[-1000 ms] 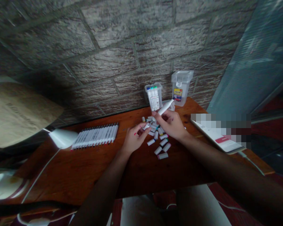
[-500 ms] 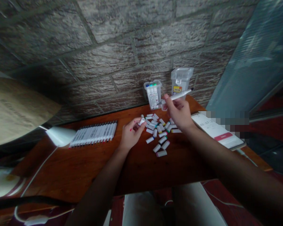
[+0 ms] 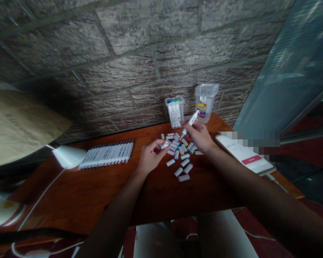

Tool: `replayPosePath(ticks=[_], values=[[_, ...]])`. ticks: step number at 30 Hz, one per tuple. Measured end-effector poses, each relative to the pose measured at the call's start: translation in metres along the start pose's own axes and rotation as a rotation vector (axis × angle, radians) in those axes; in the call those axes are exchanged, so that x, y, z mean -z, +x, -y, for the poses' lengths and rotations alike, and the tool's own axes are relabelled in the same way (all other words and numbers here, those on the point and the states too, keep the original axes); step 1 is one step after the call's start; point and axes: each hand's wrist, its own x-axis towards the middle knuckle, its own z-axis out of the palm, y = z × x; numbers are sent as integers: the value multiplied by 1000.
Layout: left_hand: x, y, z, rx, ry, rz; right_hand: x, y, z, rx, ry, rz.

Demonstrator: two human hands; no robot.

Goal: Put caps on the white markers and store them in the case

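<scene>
Between the thumb and fingers of my left hand point(image 3: 151, 154) is a small white marker cap point(image 3: 165, 144). My right hand point(image 3: 200, 136) grips a white marker point(image 3: 190, 124) whose cap is off; its lower tip points down and left toward the loose caps, and its dark upper end slants up to the right. Several loose marker caps point(image 3: 185, 163) with coloured ends lie scattered on the wooden table under and between my hands. To the left, a row of uncapped markers point(image 3: 107, 154) lies side by side. Red marks show on my left fingers.
Behind my hands stands a clear case point(image 3: 174, 113) with several capped markers upright in it. Beside it is an open clear case point(image 3: 206, 102) with a yellow label. A phone point(image 3: 244, 152) lies on the right of the table point(image 3: 102, 193). A lamp point(image 3: 68, 156) stands left.
My right hand has turned the marker from nearly level to steeply slanted, bringing it lower and to the left. My left hand stays nearly in place, still holding the cap.
</scene>
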Motion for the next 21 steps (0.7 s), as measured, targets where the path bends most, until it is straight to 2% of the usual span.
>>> replayPosePath(ticks=[4, 15, 21], values=[[0, 1, 0, -11, -4, 9, -7, -9, -1, 38, -48, 143], [-1, 1, -2, -21, -2, 41, -11, -15, 1, 77, -76, 229], [0, 1, -3, -16, -34, 26, -11, -16, -7, 210, -120, 296]])
